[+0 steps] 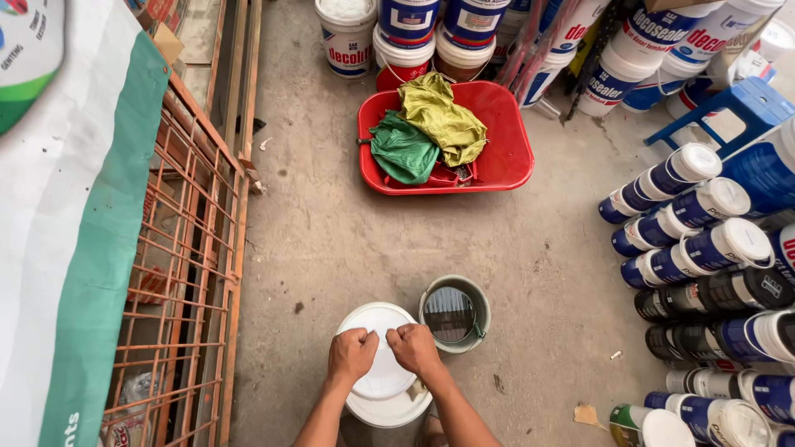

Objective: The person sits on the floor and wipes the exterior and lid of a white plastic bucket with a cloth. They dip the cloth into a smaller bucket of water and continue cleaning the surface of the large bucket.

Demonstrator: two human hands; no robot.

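A white plastic bucket (385,397) with a white lid (378,318) stands on the concrete floor right below me. My left hand (351,354) and my right hand (414,348) are both clenched on top of the lid, side by side, gripping something at its centre that I cannot make out. Just to the right of the bucket stands an open pale green pail (455,314) holding dark liquid.
A red tub (507,157) holding green and yellow cloths sits farther ahead. Paint buckets stand along the back (348,37), and more lie stacked on their sides at right (704,248). A blue stool (749,103) is at right. A rusty metal grid rack (186,273) runs along the left.
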